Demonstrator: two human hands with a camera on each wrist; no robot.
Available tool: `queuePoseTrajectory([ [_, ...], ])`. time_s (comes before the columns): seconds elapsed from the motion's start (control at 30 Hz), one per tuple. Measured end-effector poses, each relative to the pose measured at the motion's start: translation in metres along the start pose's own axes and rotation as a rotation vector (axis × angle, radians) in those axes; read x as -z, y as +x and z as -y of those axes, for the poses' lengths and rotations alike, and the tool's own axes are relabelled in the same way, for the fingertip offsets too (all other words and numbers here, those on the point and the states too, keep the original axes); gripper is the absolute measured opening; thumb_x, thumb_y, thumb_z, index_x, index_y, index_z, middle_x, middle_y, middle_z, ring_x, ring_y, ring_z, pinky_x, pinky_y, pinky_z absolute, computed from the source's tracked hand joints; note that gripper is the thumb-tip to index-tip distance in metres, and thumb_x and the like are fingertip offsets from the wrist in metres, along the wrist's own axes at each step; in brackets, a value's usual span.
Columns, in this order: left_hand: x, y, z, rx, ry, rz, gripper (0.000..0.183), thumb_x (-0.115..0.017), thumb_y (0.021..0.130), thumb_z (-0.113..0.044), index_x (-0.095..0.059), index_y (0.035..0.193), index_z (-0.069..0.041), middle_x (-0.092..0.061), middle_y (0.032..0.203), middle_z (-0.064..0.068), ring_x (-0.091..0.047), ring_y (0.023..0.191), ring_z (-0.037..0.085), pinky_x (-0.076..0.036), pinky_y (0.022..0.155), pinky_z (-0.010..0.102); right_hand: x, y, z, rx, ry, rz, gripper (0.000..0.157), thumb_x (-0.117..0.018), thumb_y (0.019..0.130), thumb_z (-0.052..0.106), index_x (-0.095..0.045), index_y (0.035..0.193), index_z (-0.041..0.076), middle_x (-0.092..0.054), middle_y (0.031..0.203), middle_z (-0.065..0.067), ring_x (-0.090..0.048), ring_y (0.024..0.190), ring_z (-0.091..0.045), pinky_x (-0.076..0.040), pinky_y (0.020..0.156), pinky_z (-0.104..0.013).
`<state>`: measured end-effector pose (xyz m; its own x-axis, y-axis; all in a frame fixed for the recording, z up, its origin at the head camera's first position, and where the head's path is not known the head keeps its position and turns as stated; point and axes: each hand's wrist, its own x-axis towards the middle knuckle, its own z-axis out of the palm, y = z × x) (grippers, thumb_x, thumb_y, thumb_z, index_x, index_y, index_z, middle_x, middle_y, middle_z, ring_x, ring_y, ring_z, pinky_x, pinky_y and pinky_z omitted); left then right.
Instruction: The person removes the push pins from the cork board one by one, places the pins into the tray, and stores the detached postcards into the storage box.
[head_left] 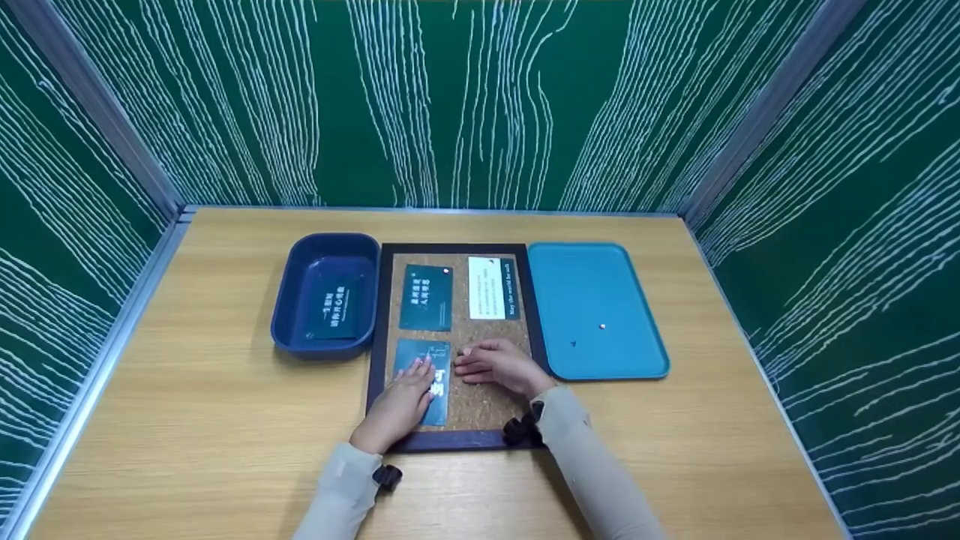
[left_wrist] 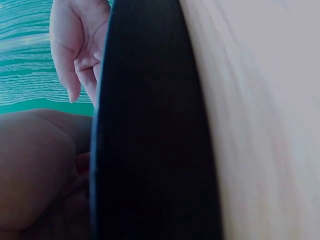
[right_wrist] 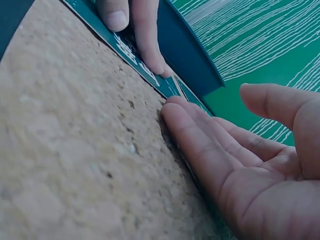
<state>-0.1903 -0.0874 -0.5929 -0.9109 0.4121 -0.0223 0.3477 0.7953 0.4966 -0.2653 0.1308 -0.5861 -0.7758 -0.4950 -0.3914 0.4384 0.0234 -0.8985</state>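
Observation:
My left hand (head_left: 397, 405) lies over a teal card (head_left: 436, 411) with white writing, its fingers pressing the card onto the lower left of a framed corkboard (head_left: 480, 409). Just right of that card, my right hand (head_left: 502, 367) touches the cork with extended fingers. In the right wrist view, the right hand (right_wrist: 245, 165) has its thumb held apart and nothing between thumb and fingers. Above the left hand is a dark green card (head_left: 426, 300) with a small pin at its top right corner. A white and green card (head_left: 487, 289) occupies the board's upper right.
Left of the board stands a deep navy blue bin (head_left: 281, 330) with a dark green card (head_left: 330, 311) inside. On the right lies a flat blue tray (head_left: 592, 285) holding a small light pin (head_left: 602, 326) and a tiny dark object (head_left: 574, 343). Green walls surround the wooden table (head_left: 202, 375).

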Motion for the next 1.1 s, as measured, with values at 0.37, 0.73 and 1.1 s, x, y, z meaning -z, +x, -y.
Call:
queuePoseTrajectory([
  [0.37,0.0,0.001,0.001,0.001,-0.005,0.004,0.049,-0.05,0.1,-0.019,-0.042,0.142,0.003,-0.037,0.151,0.019,-0.031,0.142,0.035,-0.026,0.117,0.052,-0.007,-0.001,-0.002,0.01,0.071,0.005,0.032,-0.052,0.096,0.008,-0.054,0.121,-0.011,-0.068,0.115,-0.021,-0.071,0.096,-0.021,-0.057,0.089,-0.038],
  [0.73,0.002,0.001,0.0,-0.002,0.006,0.015,0.048,-0.049,0.1,-0.02,-0.042,0.142,0.002,-0.037,0.152,0.018,-0.031,0.143,0.034,-0.026,0.117,0.052,-0.01,-0.001,-0.003,-0.036,0.126,-0.045,0.04,-0.052,0.098,0.013,-0.051,0.129,-0.012,-0.067,0.116,-0.021,-0.07,0.1,-0.022,-0.056,0.09,-0.037],
  [1.1,0.002,0.001,0.0,0.014,-0.009,0.031,0.049,-0.047,0.101,-0.022,-0.04,0.144,0.001,-0.034,0.153,0.016,-0.028,0.144,0.033,-0.024,0.118,0.052,-0.013,-0.002,-0.005,-0.038,0.173,-0.081,0.039,-0.049,0.097,0.009,-0.05,0.13,-0.013,-0.063,0.122,-0.025,-0.069,0.102,-0.024,-0.056,0.092,-0.036],
])
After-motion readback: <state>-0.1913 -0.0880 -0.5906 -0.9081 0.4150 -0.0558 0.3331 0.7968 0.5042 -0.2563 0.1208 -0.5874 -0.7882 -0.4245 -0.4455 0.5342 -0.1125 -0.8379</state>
